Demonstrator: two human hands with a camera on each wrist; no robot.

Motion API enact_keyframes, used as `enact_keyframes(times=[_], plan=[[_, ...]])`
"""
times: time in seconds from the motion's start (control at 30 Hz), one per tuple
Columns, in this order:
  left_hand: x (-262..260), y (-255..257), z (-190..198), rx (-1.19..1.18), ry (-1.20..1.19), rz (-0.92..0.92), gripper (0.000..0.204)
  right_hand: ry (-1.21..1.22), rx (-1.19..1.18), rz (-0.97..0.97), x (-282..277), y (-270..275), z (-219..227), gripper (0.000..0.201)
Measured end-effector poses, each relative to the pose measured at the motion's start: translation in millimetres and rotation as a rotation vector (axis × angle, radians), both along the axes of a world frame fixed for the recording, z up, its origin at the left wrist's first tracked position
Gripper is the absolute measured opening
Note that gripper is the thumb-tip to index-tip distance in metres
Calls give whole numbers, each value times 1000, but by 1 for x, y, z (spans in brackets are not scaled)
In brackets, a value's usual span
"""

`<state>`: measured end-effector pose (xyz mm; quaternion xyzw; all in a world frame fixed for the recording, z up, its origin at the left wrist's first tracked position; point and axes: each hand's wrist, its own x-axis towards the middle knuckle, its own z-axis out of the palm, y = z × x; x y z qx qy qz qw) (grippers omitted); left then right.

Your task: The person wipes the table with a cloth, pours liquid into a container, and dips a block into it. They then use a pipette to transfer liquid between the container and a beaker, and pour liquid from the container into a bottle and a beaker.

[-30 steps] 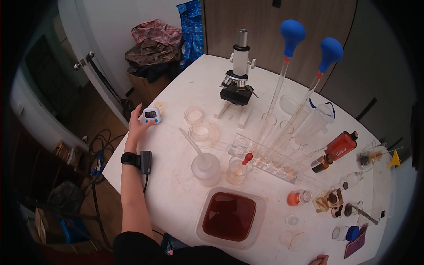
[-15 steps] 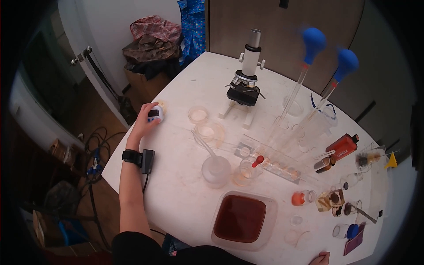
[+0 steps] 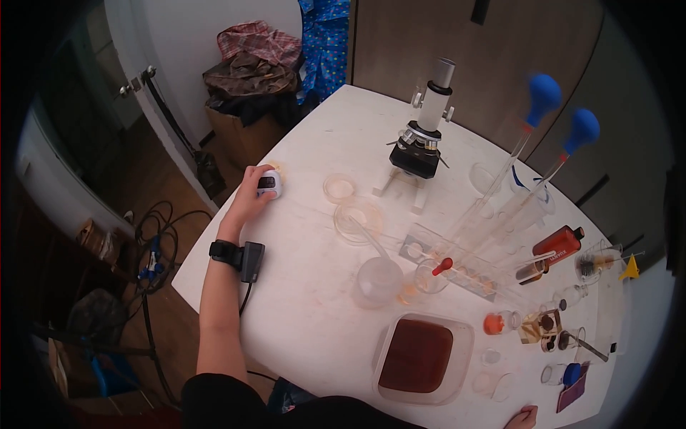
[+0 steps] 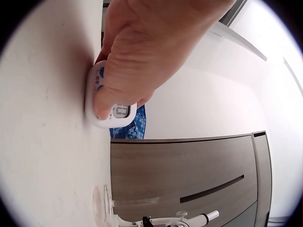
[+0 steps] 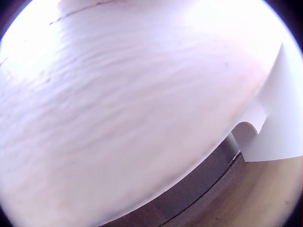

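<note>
A small white timer [image 3: 269,184] with a dark display stands near the table's left edge. My left hand [image 3: 250,200] grips it, thumb on its front and fingers round the far side. In the left wrist view the thumb of my left hand [image 4: 137,56] presses the front of the timer [image 4: 106,120], beside the display, partly hiding its blue buttons. My right hand [image 3: 522,417] rests at the table's near edge, partly cut off by the frame, nearest to some small clear dishes; whether it holds anything is not visible. The right wrist view shows no hand.
A microscope [image 3: 424,136] stands at the back. Petri dishes [image 3: 339,188], a wash bottle [image 3: 379,280] and a tub of dark red liquid [image 3: 415,355] occupy the middle. Tall blue-bulbed pipettes [image 3: 544,100], a rack [image 3: 457,266] and several bottles fill the right side.
The fingers of my left hand have closed round the timer, which appears slightly turned. The head view has shifted left, so the table's items appear further right. The right hand looks much the same.
</note>
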<state>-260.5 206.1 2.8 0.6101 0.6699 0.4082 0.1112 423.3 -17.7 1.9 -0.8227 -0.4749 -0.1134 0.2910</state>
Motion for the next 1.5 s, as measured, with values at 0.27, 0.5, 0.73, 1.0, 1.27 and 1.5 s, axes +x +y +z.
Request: enact_keyframes(times=[0.27,0.5,0.73,1.0,1.27,1.5], plan=[[-9,-5,3,-93,-99,11,76,14,-8,-36,-6,2,4,18],[-17,-6,23,-30,-30,109,73,12,-9,5,-4,2,7,19],[28,-10,103,446,-252,44,22,102,-7,-19,-1,0,7,19],[114,-50,171,722,-497,-148,14,144,3,4,-4,-2,11,20],[184,-122,218,899,-423,-489,15,159,19,54,5,-3,5,20],[228,-135,234,612,-243,-993,17,159,20,28,2,-3,8,19]])
